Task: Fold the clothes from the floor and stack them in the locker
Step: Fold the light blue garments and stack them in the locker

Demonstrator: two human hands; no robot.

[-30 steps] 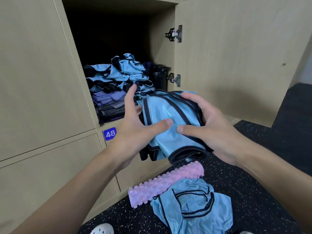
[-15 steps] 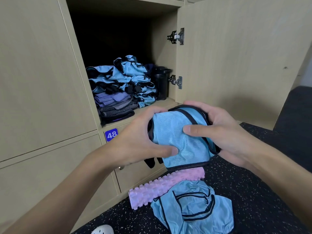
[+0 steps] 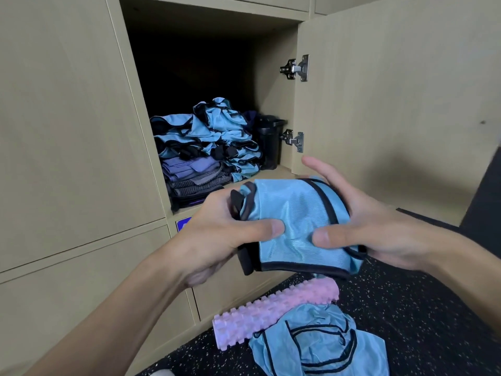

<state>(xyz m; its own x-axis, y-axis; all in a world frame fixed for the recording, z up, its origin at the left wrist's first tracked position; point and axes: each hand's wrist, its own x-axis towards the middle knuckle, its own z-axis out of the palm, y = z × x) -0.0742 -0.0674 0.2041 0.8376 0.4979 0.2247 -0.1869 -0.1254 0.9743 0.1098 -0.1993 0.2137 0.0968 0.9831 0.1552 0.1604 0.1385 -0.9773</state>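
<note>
A folded light-blue bib with black trim (image 3: 292, 213) is held in front of the open locker (image 3: 206, 63). My left hand (image 3: 217, 229) grips its left edge, thumb pressed on top. My right hand (image 3: 360, 223) grips its right side, thumb on the cloth and fingers behind. Inside the locker a stack of folded clothes (image 3: 200, 150) sits at the left: blue bibs on top, purple and grey garments beneath. An unfolded blue bib (image 3: 320, 346) lies crumpled on the floor below.
A pink ridged foam roller (image 3: 273, 310) lies on the speckled black floor (image 3: 406, 308) against the lower lockers. A black bottle (image 3: 269, 142) stands at the locker's right. The locker door (image 3: 393, 104) hangs open to the right.
Both hands have pressed the bib into a tighter fold and shifted their grips, thumbs now close together on top. The view has come a little nearer to the locker.
</note>
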